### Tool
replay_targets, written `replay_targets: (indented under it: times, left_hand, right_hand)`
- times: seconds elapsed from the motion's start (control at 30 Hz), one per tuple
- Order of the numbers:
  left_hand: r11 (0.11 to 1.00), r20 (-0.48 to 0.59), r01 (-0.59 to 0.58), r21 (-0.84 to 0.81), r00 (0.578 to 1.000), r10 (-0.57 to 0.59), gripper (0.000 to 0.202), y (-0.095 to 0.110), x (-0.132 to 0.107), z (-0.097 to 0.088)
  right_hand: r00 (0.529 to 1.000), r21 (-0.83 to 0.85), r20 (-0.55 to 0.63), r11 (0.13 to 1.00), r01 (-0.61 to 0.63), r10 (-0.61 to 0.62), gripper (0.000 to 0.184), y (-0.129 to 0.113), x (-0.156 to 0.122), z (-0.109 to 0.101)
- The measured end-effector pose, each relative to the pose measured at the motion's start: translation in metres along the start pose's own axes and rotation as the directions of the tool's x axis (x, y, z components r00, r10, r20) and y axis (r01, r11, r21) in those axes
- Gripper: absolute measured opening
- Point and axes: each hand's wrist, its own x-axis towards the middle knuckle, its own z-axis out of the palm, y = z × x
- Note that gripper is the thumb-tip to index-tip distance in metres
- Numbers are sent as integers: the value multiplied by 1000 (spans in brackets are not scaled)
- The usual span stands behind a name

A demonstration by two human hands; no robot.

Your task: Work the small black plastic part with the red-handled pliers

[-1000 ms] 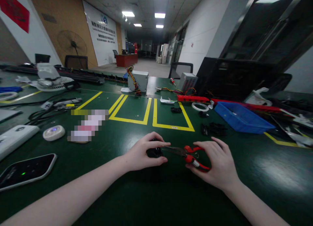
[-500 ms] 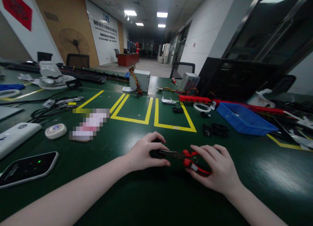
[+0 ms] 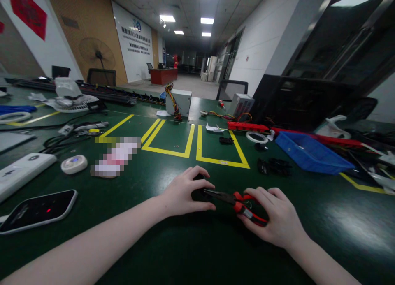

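My left hand (image 3: 185,192) is curled around a small black part (image 3: 197,193) that rests on the green table (image 3: 197,252) just in front of me. Its fingers arch over the top and the thumb presses from below. My right hand (image 3: 274,217) is wrapped around the red handles of a pair of needle-nose pliers (image 3: 239,202). The dark jaws of the pliers point left and reach the black part.
A phone (image 3: 38,211), a white box (image 3: 21,174) and a round white puck (image 3: 74,164) lie at left. Yellow floor-tape boxes (image 3: 197,147) mark the middle. A blue tray (image 3: 311,153), black clips (image 3: 274,165), red strips (image 3: 247,126) and power supplies (image 3: 179,102) sit farther back.
My right hand has closed more tightly over the plier handles and slid slightly toward me. The plier jaws have moved in against the black part under my left hand.
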Motion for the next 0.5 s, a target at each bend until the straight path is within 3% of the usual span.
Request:
replay_targets:
  times: [0.23,0.5]
  left_hand:
    - [992,52,126,-6,991,-126,38,-4,-1,-1]
    - [990,74,84,116,993,-93,39,-3,0,0]
  right_hand:
    - [1000,-36,9,999,5,-5,42,2,4,-7]
    - [999,-51,2,998,35,-35,47,4,5,-7]
